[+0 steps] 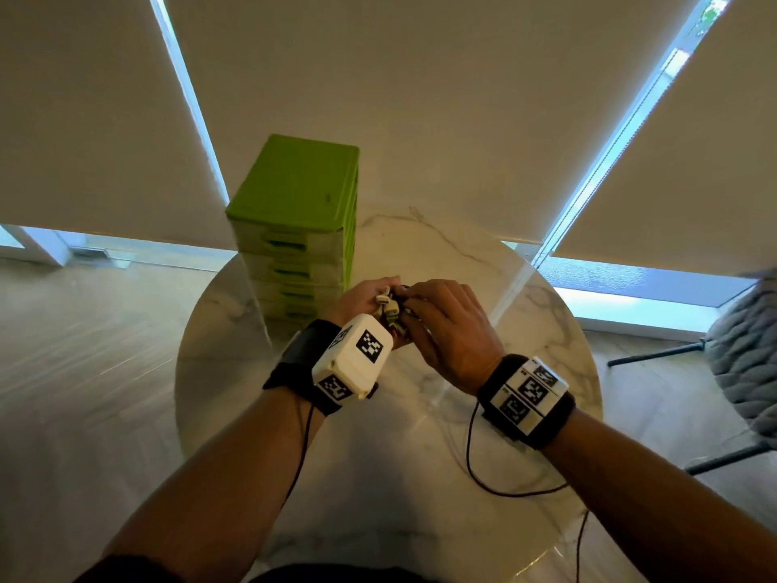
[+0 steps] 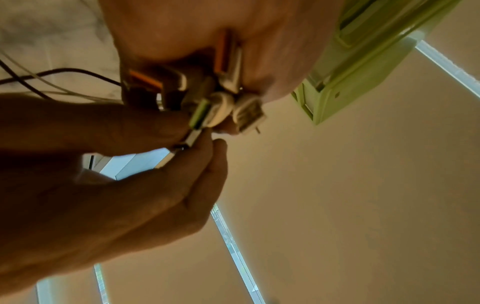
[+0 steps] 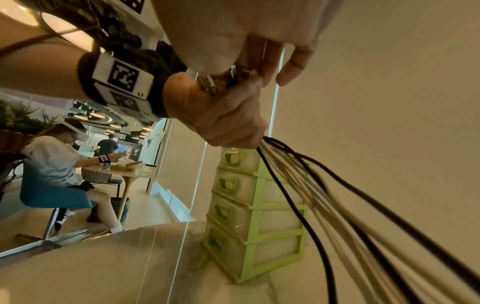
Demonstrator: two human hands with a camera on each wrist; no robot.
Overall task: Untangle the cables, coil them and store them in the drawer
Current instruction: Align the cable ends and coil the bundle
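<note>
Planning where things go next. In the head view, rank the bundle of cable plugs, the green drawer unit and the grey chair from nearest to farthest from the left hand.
1. Bundle of cable plugs: in the left hand, at its fingers.
2. Green drawer unit: just behind the hand, at the table's back left.
3. Grey chair: off the table, far right.

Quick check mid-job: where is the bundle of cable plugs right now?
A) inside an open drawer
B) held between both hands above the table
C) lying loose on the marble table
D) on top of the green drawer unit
B: the left hand grips the cable plugs while the right hand pinches at them; the drawer unit looks closed.
</note>
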